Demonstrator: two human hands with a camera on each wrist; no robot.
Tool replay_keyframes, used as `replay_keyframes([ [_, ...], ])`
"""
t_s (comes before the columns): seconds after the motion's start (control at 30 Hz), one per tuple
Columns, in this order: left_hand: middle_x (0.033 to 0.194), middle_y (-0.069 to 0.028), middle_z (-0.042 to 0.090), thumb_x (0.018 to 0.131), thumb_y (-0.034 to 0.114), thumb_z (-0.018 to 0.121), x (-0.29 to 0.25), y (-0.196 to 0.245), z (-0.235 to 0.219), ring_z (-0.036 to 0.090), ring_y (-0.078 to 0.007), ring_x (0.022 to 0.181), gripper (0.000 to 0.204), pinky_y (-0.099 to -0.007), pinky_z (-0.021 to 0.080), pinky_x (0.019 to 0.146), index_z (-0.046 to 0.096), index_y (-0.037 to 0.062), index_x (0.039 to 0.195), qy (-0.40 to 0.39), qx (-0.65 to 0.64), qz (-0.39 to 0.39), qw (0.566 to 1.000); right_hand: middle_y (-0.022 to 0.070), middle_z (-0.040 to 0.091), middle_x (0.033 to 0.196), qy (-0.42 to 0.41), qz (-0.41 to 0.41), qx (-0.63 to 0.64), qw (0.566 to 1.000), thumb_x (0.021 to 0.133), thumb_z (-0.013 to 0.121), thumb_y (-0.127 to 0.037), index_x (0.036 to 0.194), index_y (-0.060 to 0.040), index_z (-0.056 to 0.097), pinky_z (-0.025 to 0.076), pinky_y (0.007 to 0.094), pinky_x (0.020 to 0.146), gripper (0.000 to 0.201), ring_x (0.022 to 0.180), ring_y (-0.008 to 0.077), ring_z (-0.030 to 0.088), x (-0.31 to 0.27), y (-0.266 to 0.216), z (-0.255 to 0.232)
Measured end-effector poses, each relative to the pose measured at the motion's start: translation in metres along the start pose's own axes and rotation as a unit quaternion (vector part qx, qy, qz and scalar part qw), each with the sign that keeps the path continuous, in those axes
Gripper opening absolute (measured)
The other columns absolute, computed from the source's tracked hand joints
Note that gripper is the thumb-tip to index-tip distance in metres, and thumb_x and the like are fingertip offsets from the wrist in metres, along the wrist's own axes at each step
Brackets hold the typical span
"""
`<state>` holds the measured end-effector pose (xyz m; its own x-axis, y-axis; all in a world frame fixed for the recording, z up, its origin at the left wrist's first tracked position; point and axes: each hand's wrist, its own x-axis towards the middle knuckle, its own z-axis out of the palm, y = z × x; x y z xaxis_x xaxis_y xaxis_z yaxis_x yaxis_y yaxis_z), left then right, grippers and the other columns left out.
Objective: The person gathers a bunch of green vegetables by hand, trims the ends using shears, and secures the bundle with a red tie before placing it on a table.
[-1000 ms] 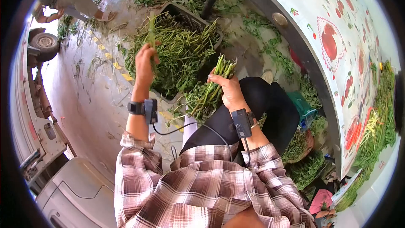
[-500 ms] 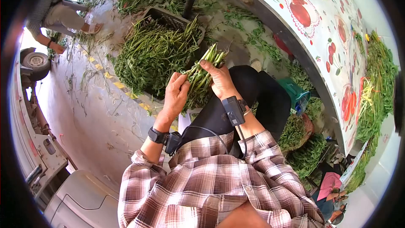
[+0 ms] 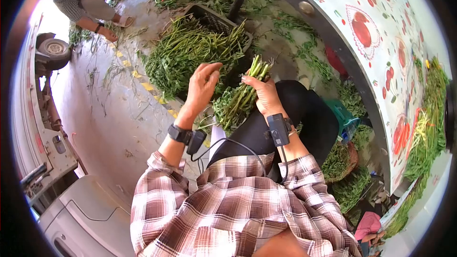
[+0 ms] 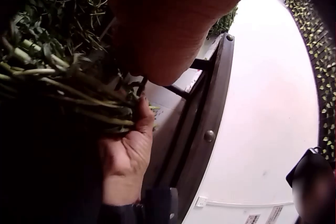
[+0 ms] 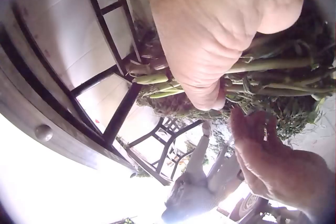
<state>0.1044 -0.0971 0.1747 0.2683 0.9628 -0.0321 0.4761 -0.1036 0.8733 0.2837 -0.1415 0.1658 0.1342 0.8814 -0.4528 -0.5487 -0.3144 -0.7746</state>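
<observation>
Green, leafy stems make up the bunch (image 3: 236, 102) clamped in my right hand (image 3: 267, 97), held in front of my dark trouser leg (image 3: 245, 135), with the crate (image 3: 207, 15) and its heap of greens (image 3: 193, 47) just beyond it. As I judge it, I am at the gathering step: building up a handful from that heap, with the stem ends lying roughly together. What the next move seems to call for is a reach by my left hand (image 3: 202, 85) into the heap for another stem or two, while my right loosens only enough to take them in. If it loosens too much, I expect the stems would slide out of line. Now for the grip itself: my right thumb lies across the stems near their pale cut ends, which poke out past it, and the leafy ends hang back towards my leg; the right wrist view shows that palm closed down over them. I cannot tell whether the leaves touch the trousers. My left is another matter: its fingers are close to one another and gently bent, the thumb a little apart, and I see nothing between them. It hangs between heap and bunch, near both, though I cannot tell how high above the greens.
</observation>
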Motion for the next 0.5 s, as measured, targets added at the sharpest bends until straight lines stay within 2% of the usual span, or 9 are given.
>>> replay_keyframes([
  [0.07, 0.107, -0.0109, 0.055, 0.087, 0.013, 0.054, 0.015, -0.035, -0.006, 0.056, -0.0185, 0.095, 0.030, -0.0276, 0.045, 0.079, 0.057, 0.0027, 0.114, -0.002, 0.011, -0.041, 0.999, 0.0002, 0.061, 0.079, 0.001, 0.013, 0.002, 1.000, 0.072, 0.070, -0.005, 0.084, -0.0060, 0.061, 0.045, 0.0261, 0.072, 0.015, 0.074, 0.0107, 0.057, 0.001, 0.002, -0.002],
  [0.13, 0.113, -0.0135, 0.054, 0.085, 0.015, 0.055, 0.034, -0.103, -0.013, 0.055, -0.0223, 0.100, 0.033, -0.0309, 0.045, 0.084, 0.056, 0.0028, 0.116, 0.032, 0.095, -0.028, 0.995, 0.0002, 0.061, 0.079, -0.001, 0.018, 0.001, 1.000, 0.072, 0.070, -0.005, 0.084, -0.0060, 0.061, 0.045, 0.0259, 0.072, 0.015, 0.074, 0.0107, 0.057, 0.001, 0.002, -0.003],
  [0.2, 0.113, -0.0168, 0.054, 0.084, 0.017, 0.056, 0.055, -0.141, -0.028, 0.054, -0.0279, 0.104, 0.036, -0.0349, 0.043, 0.089, 0.055, 0.0015, 0.117, 0.069, 0.192, -0.031, 0.979, 0.0001, 0.061, 0.079, 0.000, 0.024, 0.001, 1.000, 0.072, 0.070, -0.005, 0.084, -0.0059, 0.061, 0.045, 0.0258, 0.072, 0.015, 0.074, 0.0106, 0.057, 0.001, 0.002, -0.002],
  [0.27, 0.116, -0.0211, 0.054, 0.079, 0.017, 0.057, 0.076, -0.170, -0.042, 0.050, -0.0349, 0.108, 0.039, -0.0390, 0.039, 0.095, 0.056, 0.0001, 0.114, 0.086, 0.217, -0.065, 0.970, 0.0000, 0.061, 0.080, 0.010, 0.040, 0.000, 0.999, 0.072, 0.070, -0.004, 0.085, -0.0055, 0.061, 0.045, 0.0257, 0.071, 0.016, 0.074, 0.0105, 0.056, 0.000, 0.000, 0.000],
  [0.3, 0.115, -0.0203, 0.055, 0.079, 0.019, 0.055, 0.086, -0.185, -0.046, 0.048, -0.0347, 0.110, 0.041, -0.0397, 0.037, 0.097, 0.056, 0.0007, 0.115, 0.085, 0.226, -0.103, 0.965, -0.0003, 0.061, 0.080, 0.010, 0.043, 0.005, 0.999, 0.072, 0.070, -0.004, 0.085, -0.0054, 0.062, 0.045, 0.0256, 0.071, 0.016, 0.074, 0.0103, 0.056, 0.001, 0.000, 0.001],
  [0.33, 0.118, -0.0200, 0.054, 0.079, 0.019, 0.053, 0.094, -0.193, -0.051, 0.046, -0.0340, 0.113, 0.041, -0.0399, 0.035, 0.099, 0.055, 0.0015, 0.116, 0.090, 0.212, -0.109, 0.967, -0.0003, 0.061, 0.080, 0.011, 0.045, 0.005, 0.999, 0.072, 0.070, -0.004, 0.085, -0.0054, 0.062, 0.045, 0.0256, 0.071, 0.016, 0.074, 0.0103, 0.056, 0.002, 0.001, 0.001],
  [0.4, 0.123, -0.0197, 0.051, 0.080, 0.019, 0.052, 0.109, -0.206, -0.057, 0.043, -0.0337, 0.117, 0.042, -0.0398, 0.034, 0.100, 0.054, 0.0023, 0.118, 0.059, 0.262, -0.121, 0.956, -0.0004, 0.061, 0.080, 0.012, 0.048, -0.005, 0.999, 0.072, 0.070, -0.004, 0.085, -0.0054, 0.062, 0.045, 0.0257, 0.071, 0.016, 0.074, 0.0103, 0.056, 0.004, 0.004, 0.001],
  [0.43, 0.127, -0.0190, 0.047, 0.081, 0.018, 0.050, 0.114, -0.213, -0.057, 0.040, -0.0334, 0.121, 0.044, -0.0397, 0.033, 0.101, 0.050, 0.0016, 0.122, 0.044, 0.279, -0.150, 0.948, -0.0006, 0.061, 0.080, 0.010, 0.052, -0.008, 0.999, 0.072, 0.071, -0.004, 0.085, -0.0055, 0.062, 0.045, 0.0257, 0.072, 0.016, 0.074, 0.0102, 0.056, 0.004, 0.004, 0.002],
  [0.5, 0.128, -0.0187, 0.046, 0.081, 0.018, 0.050, 0.120, -0.224, -0.055, 0.039, -0.0334, 0.122, 0.046, -0.0398, 0.033, 0.102, 0.048, 0.0011, 0.123, 0.031, 0.299, -0.138, 0.944, -0.0002, 0.061, 0.081, 0.012, 0.061, -0.007, 0.998, 0.071, 0.071, -0.005, 0.087, -0.0054, 0.062, 0.045, 0.0258, 0.072, 0.018, 0.074, 0.0101, 0.056, 0.005, 0.005, 0.003],
])
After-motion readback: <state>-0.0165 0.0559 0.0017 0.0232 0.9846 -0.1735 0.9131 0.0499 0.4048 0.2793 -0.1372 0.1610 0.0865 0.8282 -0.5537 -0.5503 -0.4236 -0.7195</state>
